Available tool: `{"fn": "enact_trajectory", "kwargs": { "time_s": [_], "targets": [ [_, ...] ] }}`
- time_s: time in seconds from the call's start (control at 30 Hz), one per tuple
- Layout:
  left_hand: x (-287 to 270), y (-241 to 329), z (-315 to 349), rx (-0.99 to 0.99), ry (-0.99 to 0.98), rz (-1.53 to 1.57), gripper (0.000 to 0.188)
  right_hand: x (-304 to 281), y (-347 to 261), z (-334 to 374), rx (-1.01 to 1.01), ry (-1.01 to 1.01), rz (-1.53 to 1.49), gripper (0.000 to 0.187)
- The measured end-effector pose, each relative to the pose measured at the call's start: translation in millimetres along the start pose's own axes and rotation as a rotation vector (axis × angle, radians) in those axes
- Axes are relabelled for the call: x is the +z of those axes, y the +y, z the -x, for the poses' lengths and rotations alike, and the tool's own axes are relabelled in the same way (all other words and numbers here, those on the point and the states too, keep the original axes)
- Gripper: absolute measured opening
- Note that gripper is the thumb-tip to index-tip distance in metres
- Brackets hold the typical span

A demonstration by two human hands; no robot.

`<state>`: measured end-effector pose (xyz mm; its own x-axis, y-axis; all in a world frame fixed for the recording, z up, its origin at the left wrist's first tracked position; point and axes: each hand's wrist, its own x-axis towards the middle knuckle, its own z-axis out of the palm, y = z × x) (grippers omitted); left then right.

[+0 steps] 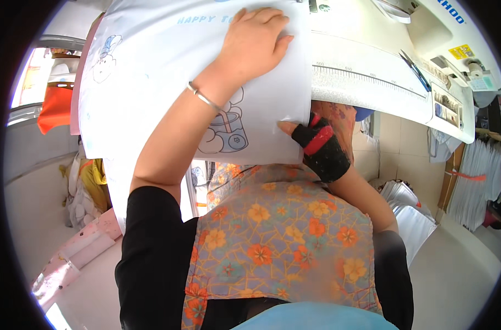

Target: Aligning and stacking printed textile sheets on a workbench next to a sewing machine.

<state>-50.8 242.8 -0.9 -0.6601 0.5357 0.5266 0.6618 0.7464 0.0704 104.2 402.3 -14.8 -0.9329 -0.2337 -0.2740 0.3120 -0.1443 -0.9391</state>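
Note:
A white cloth [151, 110] printed with pale blue cartoon figures and lettering is spread over the table and hangs past its near edge. My left hand [256, 44], a silver bangle at its wrist, lies palm down on the far part of the cloth with the fingers stretched and slightly bent. At the cloth's near right corner is my right hand [322, 146], in a black and red fingerless glove. Its thumb presses on top of the cloth while the other fingers are hidden beneath, so the edge is pinched between them.
Right of the cloth, the white sewing machine [454, 33] stands on a table with a printed ruler scale [366, 77]. Thread snips [415, 69] lie near it. Stacked white pieces [470, 184] stand at far right; an orange cloth [57, 107] hangs at left. Pink fabric [85, 247] lies lower left.

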Motion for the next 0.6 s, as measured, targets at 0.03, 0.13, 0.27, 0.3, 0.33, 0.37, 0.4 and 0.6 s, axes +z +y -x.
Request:
{"fn": "enact_trajectory", "kwargs": {
  "time_s": [0.03,0.13,0.27,0.3,0.33,0.37,0.4,0.6],
  "targets": [
    [-2.1,3.7,3.0,0.004,0.002,0.000,0.036,-0.5,-2.9,-1.0,0.075,-0.020,-0.026,0.030],
    [3.0,17.5,14.3,0.008,-0.116,-0.116,0.047,1.2,-7.3,-3.4,0.191,-0.008,-0.126,0.029],
    [16.7,7.7,5.5,-0.037,-0.076,-0.096,0.046,4.7,-11.4,-9.5,0.168,0.054,-0.173,0.031],
    [15.9,2.3,0.5,-0.029,-0.057,-0.059,0.046,5.3,-12.8,-12.5,0.143,0.034,-0.176,0.031],
    [13.1,0.3,-2.4,-0.021,-0.038,-0.021,0.047,5.1,-15.0,-12.5,-0.009,0.119,-0.005,0.037],
    [7.2,-0.1,-2.6,-0.021,-0.040,-0.019,0.047,5.0,-16.7,-14.2,-0.033,0.156,0.038,0.039],
    [-2.3,0.8,-1.3,0.026,-0.097,0.081,0.049,4.9,-18.1,-16.1,-0.072,0.187,0.049,0.041],
    [-59.7,52.1,59.0,0.160,-0.286,0.210,0.058,-3.1,-8.8,-22.7,0.014,0.259,0.131,0.037]
  ]
}}
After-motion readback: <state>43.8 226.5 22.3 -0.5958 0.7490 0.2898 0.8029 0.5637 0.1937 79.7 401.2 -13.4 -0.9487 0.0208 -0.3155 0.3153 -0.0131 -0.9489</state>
